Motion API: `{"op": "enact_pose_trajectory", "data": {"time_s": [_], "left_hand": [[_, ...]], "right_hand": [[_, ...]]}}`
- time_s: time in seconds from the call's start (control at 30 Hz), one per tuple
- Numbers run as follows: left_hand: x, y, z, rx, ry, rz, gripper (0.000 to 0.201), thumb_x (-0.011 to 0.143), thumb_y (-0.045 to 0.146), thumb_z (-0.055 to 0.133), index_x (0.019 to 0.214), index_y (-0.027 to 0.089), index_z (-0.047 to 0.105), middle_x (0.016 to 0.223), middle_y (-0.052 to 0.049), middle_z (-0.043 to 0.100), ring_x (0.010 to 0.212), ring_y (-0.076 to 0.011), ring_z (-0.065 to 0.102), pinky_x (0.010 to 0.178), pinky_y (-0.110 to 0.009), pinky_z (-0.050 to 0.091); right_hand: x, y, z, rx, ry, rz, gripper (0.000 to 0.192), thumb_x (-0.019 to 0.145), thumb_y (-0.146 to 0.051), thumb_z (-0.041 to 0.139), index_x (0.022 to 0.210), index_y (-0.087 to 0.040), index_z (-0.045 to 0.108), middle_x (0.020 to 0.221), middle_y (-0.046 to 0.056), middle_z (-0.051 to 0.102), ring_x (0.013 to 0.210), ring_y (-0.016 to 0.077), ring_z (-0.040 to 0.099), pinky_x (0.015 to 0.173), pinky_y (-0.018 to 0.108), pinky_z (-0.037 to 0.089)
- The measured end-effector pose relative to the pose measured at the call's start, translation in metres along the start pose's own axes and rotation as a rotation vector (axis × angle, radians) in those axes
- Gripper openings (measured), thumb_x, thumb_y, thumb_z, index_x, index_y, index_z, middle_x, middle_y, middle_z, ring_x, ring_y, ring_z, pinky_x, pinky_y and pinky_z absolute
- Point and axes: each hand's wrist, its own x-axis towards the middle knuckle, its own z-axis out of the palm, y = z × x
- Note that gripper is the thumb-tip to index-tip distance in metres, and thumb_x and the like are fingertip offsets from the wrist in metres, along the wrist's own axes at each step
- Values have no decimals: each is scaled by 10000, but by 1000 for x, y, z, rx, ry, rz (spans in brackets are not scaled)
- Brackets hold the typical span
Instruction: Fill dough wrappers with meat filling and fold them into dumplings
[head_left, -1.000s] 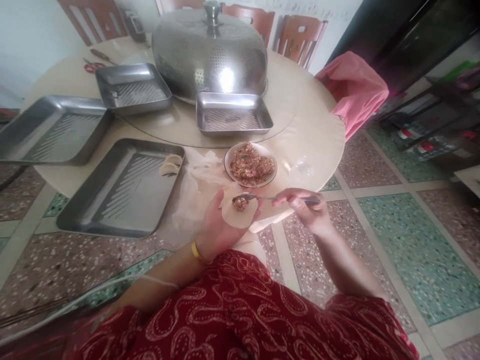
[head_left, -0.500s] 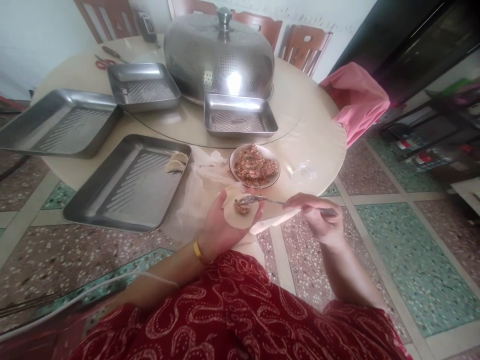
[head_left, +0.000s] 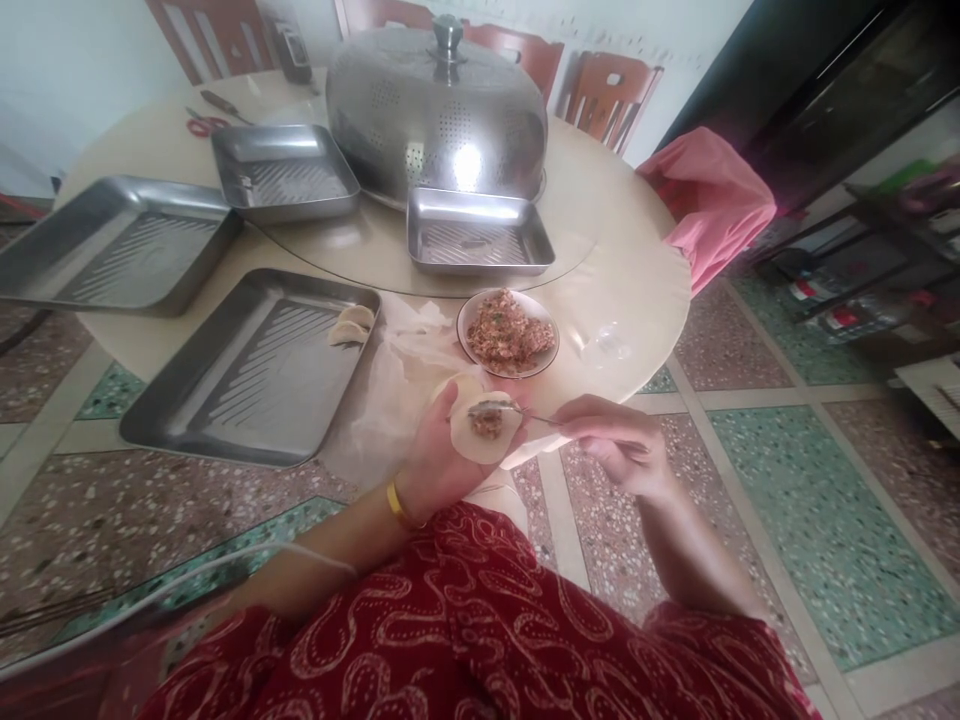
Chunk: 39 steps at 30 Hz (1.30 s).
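**Spoon is moving down onto the wrapper**

Since half a second ago, the spoon (head_left: 517,412) has been dropping closer to the wrapper (head_left: 482,432), and its bowl is now sitting right over the small lump of filling (head_left: 487,424) in the middle. The wrapper is lying flat in the left hand (head_left: 442,450), just off the near edge of the table (head_left: 622,280). That hand is cupping it from below, fingers curled up a little. The right hand (head_left: 619,450) is pinching the spoon handle tight.

To do this well, I think the filling should be staying in the middle, away from the wrapper's edge, and the left hand should be keeping level.

Just behind, the bowl (head_left: 508,332) of filling is sitting on the table, with two dumplings (head_left: 349,325) in the tray (head_left: 247,375) to its left.

Most of the spoon handle is hiding inside the right hand. Whether filling is sticking to the spoon is too small to tell.
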Motion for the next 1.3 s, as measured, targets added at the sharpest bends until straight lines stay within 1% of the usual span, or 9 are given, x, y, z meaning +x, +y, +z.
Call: {"op": "enact_pose_trajectory", "data": {"time_s": [0.2,0.3,0.43,0.6,0.73,0.87,1.03,1.17,1.3], "left_hand": [[1,1,-1,18,25,-6,540,958,492,406,1294,96,555,1211,-186,659,1158,-323,623,948,-436,504],[1,1,-3,53,60,-2,508,959,480,410,1254,100,573,1224,-200,649,1162,-324,625,939,-434,511],[3,-1,-8,52,69,-6,493,945,460,457,1256,94,566,1227,-207,650,1156,-326,630,943,-433,511],[4,0,-8,60,109,2,511,949,445,462,1317,95,519,1264,-212,633,1167,-338,623,926,-437,517],[5,0,-5,66,133,12,554,961,459,432,1375,94,470,1265,-213,630,1172,-327,620,936,-435,512],[7,0,-3,79,171,19,552,970,468,402,1369,94,475,1283,-209,620,1189,-324,611,943,-432,507],[8,0,-4,86,186,9,521,972,472,393,1306,94,523,1278,-211,621,1192,-331,607,914,-416,517],[9,1,-10,62,158,6,520,964,473,412,1292,86,528,1263,-206,627,1196,-334,603,918,-410,520],[13,2,-11,29,147,10,547,962,477,419,1316,68,503,1232,-208,640,1170,-324,621,949,-420,512]], "right_hand": [[4,4,-9,-77,298,89,182,932,-355,587,1034,-394,733,938,-13,768,889,200,718,788,397,601],[13,14,-15,-132,365,212,154,911,-387,613,959,-325,746,922,7,765,887,207,719,811,389,602],[24,34,-16,-118,300,309,210,870,-451,655,932,-269,740,955,33,767,900,209,722,825,384,605],[37,52,-9,-135,181,287,270,892,-480,618,970,-250,735,1005,57,766,950,206,717,871,377,584],[44,56,-3,-125,152,319,309,885,-506,616,963,-234,741,998,65,770,950,218,716,873,386,570],[47,59,0,73,209,419,345,836,-547,655,880,-219,750,881,51,770,818,198,723,763,346,586],[52,74,2,448,446,646,331,681,-500,810,735,-185,722,640,10,724,573,127,662,579,247,548],[53,80,1,577,494,745,255,740,-419,760,719,-176,683,570,5,699,494,107,634,506,219,527],[50,61,-3,697,487,801,178,800,-354,681,731,-190,679,599,3,714,515,96,647,525,208,547]]}}
